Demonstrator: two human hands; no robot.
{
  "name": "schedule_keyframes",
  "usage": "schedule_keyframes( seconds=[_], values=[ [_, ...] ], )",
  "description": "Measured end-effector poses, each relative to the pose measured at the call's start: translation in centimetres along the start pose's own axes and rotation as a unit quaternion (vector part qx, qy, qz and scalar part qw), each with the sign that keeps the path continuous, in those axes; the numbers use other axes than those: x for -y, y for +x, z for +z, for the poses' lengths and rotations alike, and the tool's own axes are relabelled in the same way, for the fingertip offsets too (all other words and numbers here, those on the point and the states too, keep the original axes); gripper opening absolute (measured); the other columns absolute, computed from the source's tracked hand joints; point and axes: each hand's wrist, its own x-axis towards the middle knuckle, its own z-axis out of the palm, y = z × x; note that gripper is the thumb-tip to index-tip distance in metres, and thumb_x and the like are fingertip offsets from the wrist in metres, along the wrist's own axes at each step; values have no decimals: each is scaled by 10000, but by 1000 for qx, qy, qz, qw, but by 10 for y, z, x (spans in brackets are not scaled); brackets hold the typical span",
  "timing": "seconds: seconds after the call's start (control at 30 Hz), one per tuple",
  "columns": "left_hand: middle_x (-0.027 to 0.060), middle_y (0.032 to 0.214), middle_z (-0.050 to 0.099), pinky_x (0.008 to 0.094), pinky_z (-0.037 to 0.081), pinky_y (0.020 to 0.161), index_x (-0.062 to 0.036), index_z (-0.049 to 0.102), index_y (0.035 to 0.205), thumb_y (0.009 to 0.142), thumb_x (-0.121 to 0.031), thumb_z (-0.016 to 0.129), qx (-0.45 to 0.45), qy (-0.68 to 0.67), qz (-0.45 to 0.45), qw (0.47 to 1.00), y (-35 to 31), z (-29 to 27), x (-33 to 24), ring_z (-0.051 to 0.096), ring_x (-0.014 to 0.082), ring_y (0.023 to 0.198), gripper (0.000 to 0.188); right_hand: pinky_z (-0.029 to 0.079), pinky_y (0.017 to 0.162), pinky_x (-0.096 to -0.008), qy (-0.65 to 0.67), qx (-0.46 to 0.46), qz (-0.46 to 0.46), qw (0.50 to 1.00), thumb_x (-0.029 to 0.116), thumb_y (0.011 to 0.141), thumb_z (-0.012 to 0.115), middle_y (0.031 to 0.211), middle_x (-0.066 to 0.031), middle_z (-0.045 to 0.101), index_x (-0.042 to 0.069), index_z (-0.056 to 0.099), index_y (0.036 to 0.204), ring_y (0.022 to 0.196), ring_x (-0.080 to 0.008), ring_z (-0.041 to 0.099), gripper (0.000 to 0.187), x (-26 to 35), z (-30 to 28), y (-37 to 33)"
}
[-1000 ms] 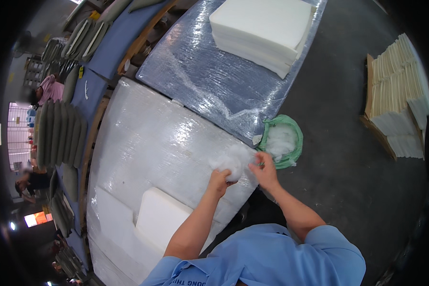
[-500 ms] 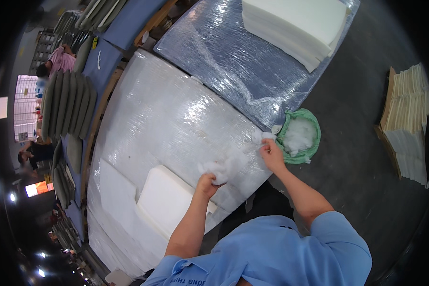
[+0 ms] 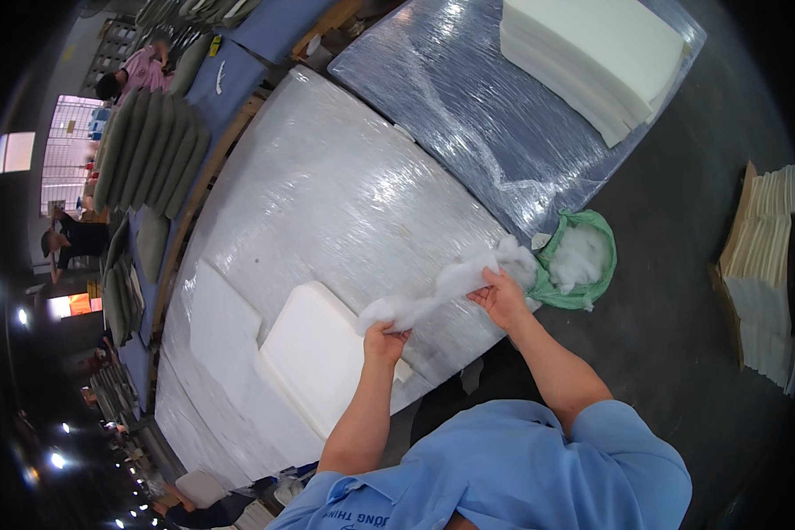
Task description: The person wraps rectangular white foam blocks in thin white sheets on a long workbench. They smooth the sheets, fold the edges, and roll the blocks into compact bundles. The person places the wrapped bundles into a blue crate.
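A drawn-out strand of white fluffy fiberfill (image 3: 440,292) stretches across my two hands above the plastic-wrapped table top. My left hand (image 3: 385,342) is closed on its left end. Further right, my right hand (image 3: 505,300) pinches the strand between thumb and fingers. Another tuft of fiberfill (image 3: 514,253) lies just past my right hand, next to a green bag (image 3: 602,231) that holds more of the same filling. Left of my left hand, a white foam cushion pad (image 3: 314,353) rests on the table, with a thin white sheet (image 3: 216,318) beside it.
The wrapped table (image 3: 300,177) adjoins a blue wrapped surface (image 3: 450,97) bearing stacked white foam slabs (image 3: 592,53). On the right floor stands a stack of pale sheets (image 3: 764,274). Grey-green cushions (image 3: 150,150) line a blue bench at left, where other people (image 3: 79,238) work.
The fiberfill now spans both hands as one longer strand. My right hand has turned inward onto it. The whole view has shifted, and a person's arm shows at the lower left.
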Motion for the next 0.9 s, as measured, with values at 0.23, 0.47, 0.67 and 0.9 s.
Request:
schedule_keyframes(
  seconds=[0.23,0.47,0.67,0.9],
  values=[
    [197,1325,597,530,542,984,-34,514,1386,896,-97,598,22,73,-15,997,-8,-8,0,609,375,1214,501,611,853,-439,0,-22,-31,999,226,1086,550,1201,-112,699,73,499,1396,1016,-262,726,350,9,19,5],
    [261,1373,542,568,471,1062,-43,427,1510,820,-199,802,-92,583,328,738,-28,-4,0,540,418,1283,800,603,825,-399,-109,-35,-43,992,250,1078,579,1166,-65,705,102,524,1391,982,-205,717,350,2,27,22],
    [209,1407,580,468,417,1130,-57,515,1479,780,-221,826,125,748,477,444,-33,62,5,536,404,1328,782,591,786,-373,-168,32,-15,985,251,1075,591,1145,-32,707,99,561,1374,964,-172,709,337,17,44,16],
    [90,1173,746,400,486,1016,-50,724,1211,922,-239,722,224,652,187,700,4,57,-17,659,270,1169,345,576,782,-385,-532,32,19,846,267,1021,644,1091,-34,724,121,544,1448,918,-228,723,462,39,70,34]
  ],
)
